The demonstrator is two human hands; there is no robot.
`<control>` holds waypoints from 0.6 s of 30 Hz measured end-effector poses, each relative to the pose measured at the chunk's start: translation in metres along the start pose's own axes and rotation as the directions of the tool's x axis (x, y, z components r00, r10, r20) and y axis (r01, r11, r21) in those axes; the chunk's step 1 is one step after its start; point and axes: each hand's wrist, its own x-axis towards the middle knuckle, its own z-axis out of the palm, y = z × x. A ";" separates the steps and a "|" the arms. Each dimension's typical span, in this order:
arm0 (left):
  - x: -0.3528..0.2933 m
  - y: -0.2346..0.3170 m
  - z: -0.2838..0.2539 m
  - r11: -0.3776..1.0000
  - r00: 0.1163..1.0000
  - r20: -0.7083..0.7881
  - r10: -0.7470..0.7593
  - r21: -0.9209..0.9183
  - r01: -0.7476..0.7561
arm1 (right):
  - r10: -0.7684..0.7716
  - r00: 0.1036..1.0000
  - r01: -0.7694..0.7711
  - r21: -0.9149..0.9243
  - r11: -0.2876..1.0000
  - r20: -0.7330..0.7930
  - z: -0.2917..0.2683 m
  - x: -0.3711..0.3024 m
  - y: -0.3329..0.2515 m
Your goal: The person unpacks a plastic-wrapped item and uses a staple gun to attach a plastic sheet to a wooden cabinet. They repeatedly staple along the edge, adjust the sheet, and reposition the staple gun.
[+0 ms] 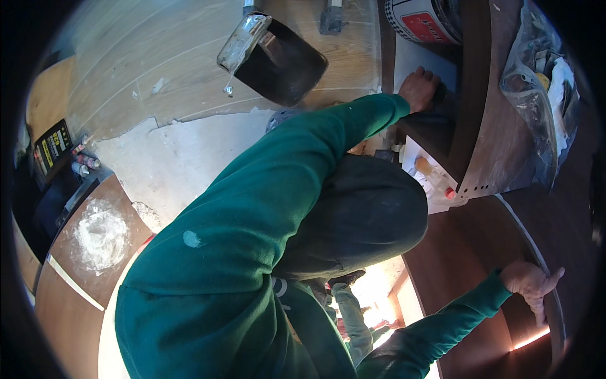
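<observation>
My left arm, in a green sleeve, stretches across to the dark brown cabinet (470, 95) at the upper right. There my left hand (418, 90) is closed, its fingers curled at the cabinet's inner side; what they grip, if anything, is too dark to make out. Lower right, my right hand (531, 284) is against a brown wooden panel (467, 252), near its pale edge strip. Its thumb sticks out and a finger points down, with nothing seen in it. Between the arms is my bent knee (372, 215) in dark trousers.
A white tub with a red label (423, 24) stands atop the cabinet, near a clear plastic bag (536, 88). A red-capped bottle (435, 177) lies below. Left are a black, plastic-wrapped object (281, 66) and a brown board with white powder (101, 234).
</observation>
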 end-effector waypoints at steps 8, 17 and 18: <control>0.047 -0.013 0.000 0.999 1.000 0.008 0.029 -0.032 -0.029 | -0.310 0.860 0.502 -0.567 0.653 0.404 -0.021 0.002 0.021; 0.031 -0.001 -0.050 0.995 0.975 0.219 0.027 0.084 -0.046 | -0.336 0.856 0.515 -0.703 0.491 0.393 -0.001 -0.010 -0.015; 0.020 -0.003 -0.046 0.991 0.980 0.196 0.023 0.124 -0.048 | -0.360 0.845 0.531 -0.708 0.466 0.397 -0.001 -0.008 -0.013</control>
